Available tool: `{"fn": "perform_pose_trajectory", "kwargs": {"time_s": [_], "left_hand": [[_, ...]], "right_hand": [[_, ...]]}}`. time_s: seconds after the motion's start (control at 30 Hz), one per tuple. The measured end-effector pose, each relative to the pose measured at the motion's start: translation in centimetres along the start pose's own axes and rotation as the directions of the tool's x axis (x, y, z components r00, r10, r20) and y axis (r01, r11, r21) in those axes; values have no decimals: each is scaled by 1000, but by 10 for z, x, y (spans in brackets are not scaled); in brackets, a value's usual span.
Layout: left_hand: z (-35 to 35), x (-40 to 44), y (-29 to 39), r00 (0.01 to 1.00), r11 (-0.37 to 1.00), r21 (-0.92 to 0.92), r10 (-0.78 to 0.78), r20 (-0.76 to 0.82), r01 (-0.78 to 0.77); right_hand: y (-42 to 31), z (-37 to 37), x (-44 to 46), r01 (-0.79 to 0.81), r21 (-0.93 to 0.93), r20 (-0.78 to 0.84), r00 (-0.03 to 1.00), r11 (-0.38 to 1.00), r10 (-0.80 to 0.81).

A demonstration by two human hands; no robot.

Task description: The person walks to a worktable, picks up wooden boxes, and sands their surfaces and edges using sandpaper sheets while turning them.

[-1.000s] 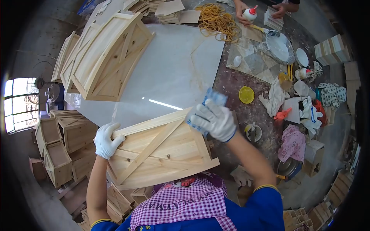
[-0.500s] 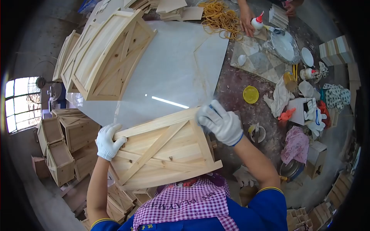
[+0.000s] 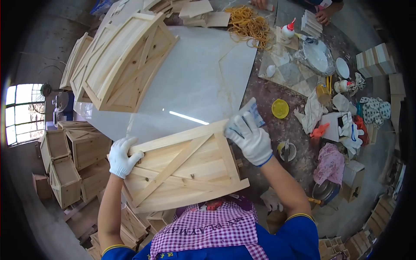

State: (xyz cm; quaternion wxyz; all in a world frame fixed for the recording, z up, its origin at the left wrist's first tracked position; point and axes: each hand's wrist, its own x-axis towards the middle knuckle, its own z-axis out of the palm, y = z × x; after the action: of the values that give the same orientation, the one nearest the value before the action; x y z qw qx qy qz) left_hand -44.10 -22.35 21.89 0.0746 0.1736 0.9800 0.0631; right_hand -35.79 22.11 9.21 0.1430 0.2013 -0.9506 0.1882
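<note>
A pale wooden crate panel box [image 3: 186, 169] with crossed slats lies tilted in front of me, at the near edge of the table. Gloved in white, my left hand [image 3: 124, 157] is closed around its upper left corner, thumb over the top. My right hand [image 3: 252, 141], also gloved, is at the upper right corner of the box. Its fingers hold a folded sheet of sandpaper [image 3: 252, 113], whose pale, blue-printed back sticks up past the fingertips. The palm side of that hand is hidden.
Similar wooden boxes [image 3: 123, 65] stand on the pale sheet [image 3: 190, 78] covering the table. Rubber bands [image 3: 247, 24], a red-tipped glue bottle [image 3: 287, 31] and a yellow lid [image 3: 280, 108] lie farther right. Another person's hand [image 3: 323, 17] is at the far side. More boxes [image 3: 65, 180] are stacked at left.
The sandpaper in my right hand has turned so its printed back shows. My left hand keeps its hold on the box. The other person's hand has left the glue bottle.
</note>
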Motion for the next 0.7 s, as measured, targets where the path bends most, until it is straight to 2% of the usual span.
{"fn": "perform_pose_trajectory", "kwargs": {"time_s": [0.07, 0.1, 0.13, 0.17, 0.2, 0.3, 0.33, 0.4, 0.43, 0.5, 0.53, 0.57, 0.6, 0.63, 0.7], "left_hand": [[-2, 2, 1, 999, 999, -13, -42, 31, 43], [-1, -2, 3, 996, 998, -24, -63, 63, 64], [0, -4, 1, 996, 998, -29, -58, 62, 60], [-1, -2, 0, 998, 999, -29, -35, 52, 37], [0, 2, -1, 999, 999, -27, -18, 33, 19], [5, -14, 0, 998, 999, -30, -27, 55, 29], [3, -8, 0, 999, 1000, -23, -16, 38, 17], [2, 0, 0, 1000, 1000, -11, -10, 12, 10], [3, -2, -1, 1000, 1000, -21, -7, 9, 7], [4, -3, -5, 1000, 999, -39, 1, 5, 0], [2, -1, -5, 1000, 999, -40, -1, 8, 1], [2, 4, -5, 1000, 999, -36, -3, 5, 3], [2, 3, -4, 1000, 999, -33, -16, 8, 16], [1, -2, -2, 999, 999, -33, -24, 24, 25], [-2, 2, -3, 1000, 999, -36, -12, 19, 13]], "right_hand": [[23, 20, -13, 81, -65, -94, 992, 995, -87], [31, 25, -29, 81, -64, -88, 992, 995, -86], [40, 27, -44, -45, -94, 171, 983, 995, 61], [43, 22, -42, -159, -160, 404, 890, 974, 211], [48, 20, -35, -152, -173, 394, 895, 973, 209], [35, 11, -46, -392, -88, 113, 909, 916, 401], [25, 0, -26, -392, -90, 110, 910, 916, 400], [2, -24, 35, -358, 402, -150, 883, 843, 446], [1, -29, 45, -354, 406, -147, 885, 843, 442], [-2, -35, 61, -291, 335, 82, 956, 896, 280], [-1, -35, 67, -254, 302, 201, 959, 919, 199], [7, -33, 74, -246, 297, 197, 961, 923, 192], [17, -29, 77, -317, 162, 370, 897, 935, 240], [24, -26, 71, -368, 13, 527, 792, 930, 307], [52, -7, 58, -192, -273, 798, 502, 943, 334]]}}
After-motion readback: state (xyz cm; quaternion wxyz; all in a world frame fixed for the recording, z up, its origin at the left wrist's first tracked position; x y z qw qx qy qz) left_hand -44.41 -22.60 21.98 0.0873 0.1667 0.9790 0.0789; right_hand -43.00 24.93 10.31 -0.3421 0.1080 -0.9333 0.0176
